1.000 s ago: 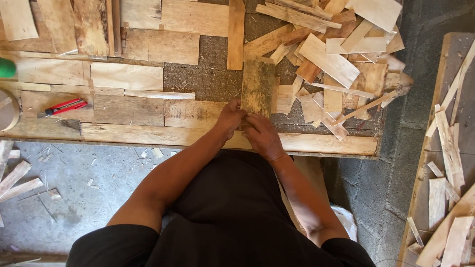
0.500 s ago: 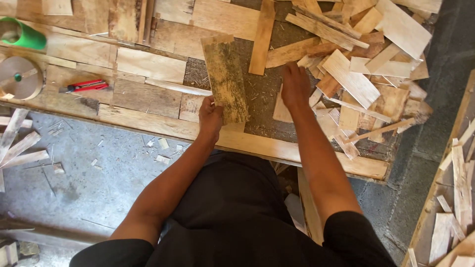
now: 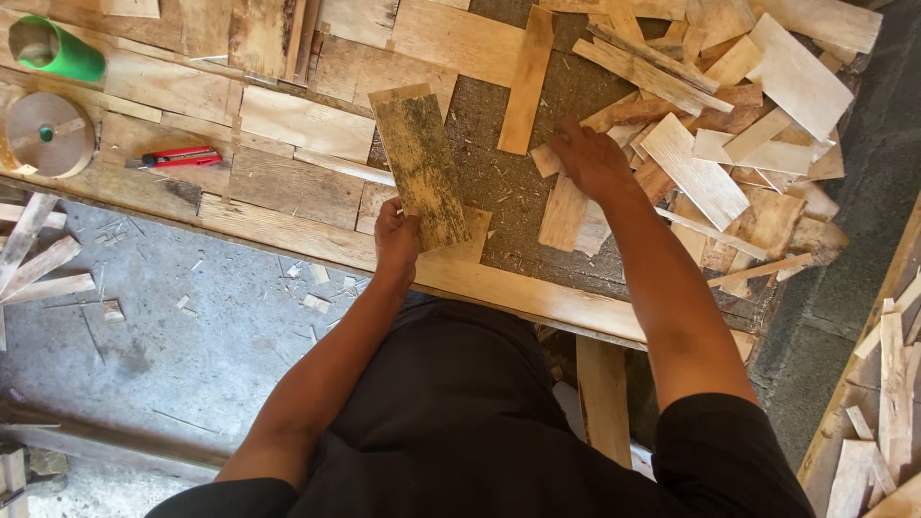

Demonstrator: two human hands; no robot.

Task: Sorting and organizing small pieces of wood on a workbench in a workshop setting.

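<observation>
My left hand (image 3: 396,236) grips the near end of a weathered, mossy wooden plank (image 3: 419,163) that lies at a slant on the workbench (image 3: 288,230). My right hand (image 3: 590,158) reaches out to the right, fingers spread, resting on a pile of pale wood offcuts (image 3: 700,173). Directly under and beside it lie short flat pieces (image 3: 561,211). Nothing is held in the right hand.
A red utility knife (image 3: 177,157) lies on the bench at the left. A green cup (image 3: 56,48) and a round tape roll (image 3: 45,134) sit at the far left. Scrap strips (image 3: 38,259) lie on the concrete floor. More offcuts (image 3: 887,384) are stacked at the right.
Both hands were together on the plank's near end. The right hand has left it and moved right onto the offcut pile, while the left keeps hold of the plank.
</observation>
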